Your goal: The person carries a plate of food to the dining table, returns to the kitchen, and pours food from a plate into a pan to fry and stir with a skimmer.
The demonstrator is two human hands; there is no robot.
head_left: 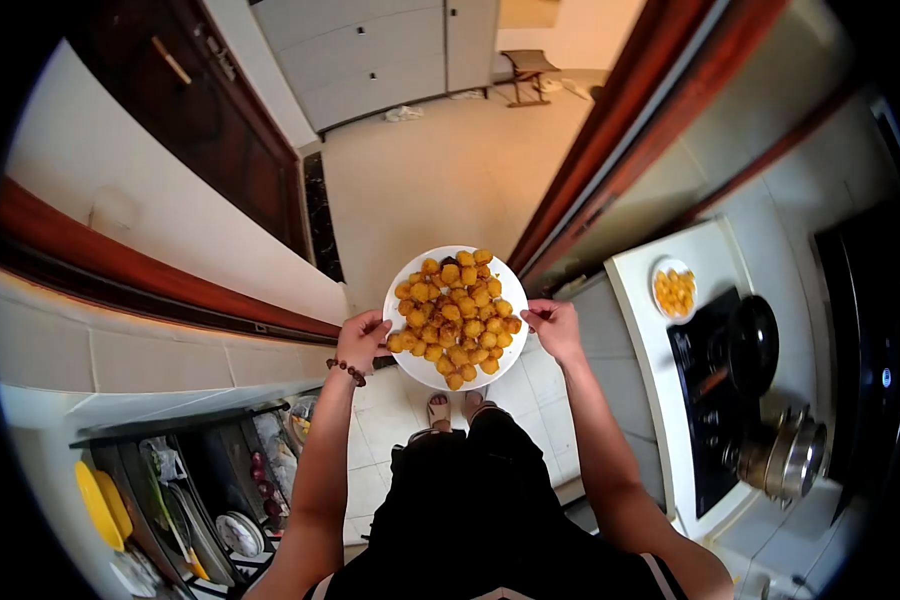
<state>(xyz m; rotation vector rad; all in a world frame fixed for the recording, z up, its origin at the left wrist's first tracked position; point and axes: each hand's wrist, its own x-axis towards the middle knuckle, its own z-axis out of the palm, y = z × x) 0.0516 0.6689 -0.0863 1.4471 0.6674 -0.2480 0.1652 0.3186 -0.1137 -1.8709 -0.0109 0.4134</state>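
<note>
A round white plate (433, 376) is held level in front of my body, heaped with golden-brown fried balls (458, 315). My left hand (362, 340) grips its left rim, with the fingers partly hidden under the edge; a beaded bracelet (346, 372) is on that wrist. On the opposite rim, my right hand (553, 327) is closed with the thumb on top. One darker piece (450, 264) lies among the balls near the far edge of the plate.
A doorway with reddish wooden frames (610, 150) opens ahead onto a tiled floor (420, 180). To the right, a counter (638, 290) bears a smaller plate of yellow pieces (674, 291), a wok (753, 345) and a steel pot (795, 455). A storage rack (210, 440) stands left.
</note>
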